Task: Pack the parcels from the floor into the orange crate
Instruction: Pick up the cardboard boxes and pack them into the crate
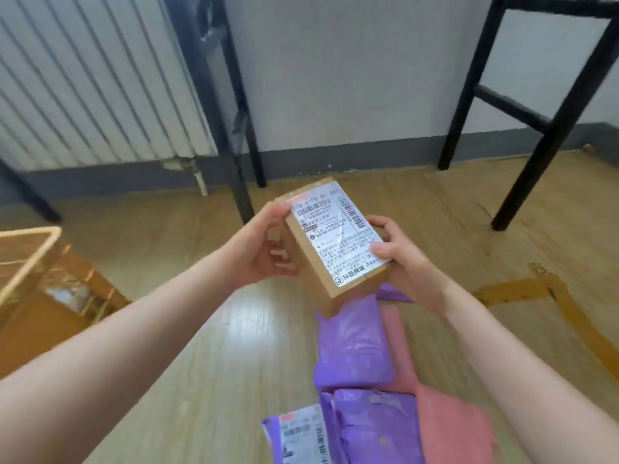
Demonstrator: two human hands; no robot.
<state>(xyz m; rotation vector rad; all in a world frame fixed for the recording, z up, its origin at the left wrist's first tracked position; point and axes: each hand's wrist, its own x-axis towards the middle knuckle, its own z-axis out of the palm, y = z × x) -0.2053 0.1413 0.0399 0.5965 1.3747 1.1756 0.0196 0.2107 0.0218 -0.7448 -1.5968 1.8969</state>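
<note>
I hold a small brown cardboard box (330,242) with a white shipping label on top, lifted above the floor in the middle of the view. My left hand (259,247) grips its left side and my right hand (400,259) grips its right side, thumb on the label. Below it on the wooden floor lie purple mailer bags (353,349) and pink mailer bags (452,426); one purple bag (298,433) shows a label. The orange crate (30,262) stands at the left edge, only partly in view, with parcels inside.
Black metal furniture legs (241,135) stand by the wall ahead, and another black frame (542,128) at the right. A white radiator (93,82) covers the left wall. Brown tape marks (536,289) cross the floor at right.
</note>
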